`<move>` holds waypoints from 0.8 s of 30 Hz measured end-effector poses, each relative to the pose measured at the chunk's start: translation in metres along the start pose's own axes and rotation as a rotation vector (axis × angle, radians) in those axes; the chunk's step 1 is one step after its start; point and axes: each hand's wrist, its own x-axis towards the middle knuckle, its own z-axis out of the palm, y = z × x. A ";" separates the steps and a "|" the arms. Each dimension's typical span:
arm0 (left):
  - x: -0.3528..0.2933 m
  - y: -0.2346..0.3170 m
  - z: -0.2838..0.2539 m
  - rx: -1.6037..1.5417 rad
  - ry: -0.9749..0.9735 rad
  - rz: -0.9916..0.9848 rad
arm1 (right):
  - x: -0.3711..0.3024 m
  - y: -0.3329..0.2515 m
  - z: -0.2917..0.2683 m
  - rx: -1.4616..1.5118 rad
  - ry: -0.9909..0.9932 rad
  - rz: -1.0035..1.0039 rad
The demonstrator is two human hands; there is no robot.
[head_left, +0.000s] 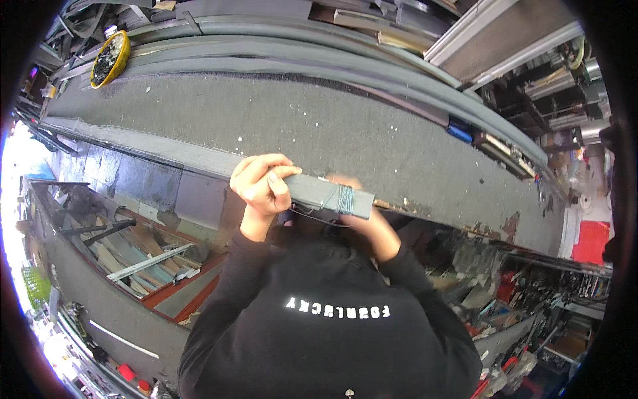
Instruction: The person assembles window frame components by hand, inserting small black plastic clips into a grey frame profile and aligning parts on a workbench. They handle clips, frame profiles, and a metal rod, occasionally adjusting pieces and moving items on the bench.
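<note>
Head view: L hand (pixel 260 185) was closed round a long grey bar (pixel 199 157) along the bench's (pixel 279 120) near edge. Thin blue string (pixel 345 200) was wound round the bar's R end. R hand (pixel 347 181), blurry & partly hidden behind it; couldn't tell its grip. Yellow bowl (pixel 124 60) w/ dark bits sat at bench's far L.
</note>
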 end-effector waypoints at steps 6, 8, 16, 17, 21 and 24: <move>-0.001 -0.002 0.005 0.005 -0.040 0.035 | -0.051 -0.064 -0.015 -0.343 -0.283 -0.269; -0.001 -0.001 0.003 -0.004 -0.021 0.050 | -0.034 -0.064 -0.030 -0.077 0.229 -0.250; 0.002 -0.003 0.002 0.019 0.006 0.044 | -0.051 -0.035 0.004 -0.276 -0.466 0.025; 0.003 -0.002 0.001 0.030 -0.047 0.016 | -0.062 -0.064 -0.003 -0.472 -0.468 0.011; 0.003 -0.002 -0.001 -0.023 -0.045 0.079 | -0.037 -0.093 -0.036 -0.215 0.346 -0.057; 0.002 -0.004 -0.002 -0.005 -0.013 0.081 | -0.007 -0.036 -0.020 -0.099 0.267 -0.232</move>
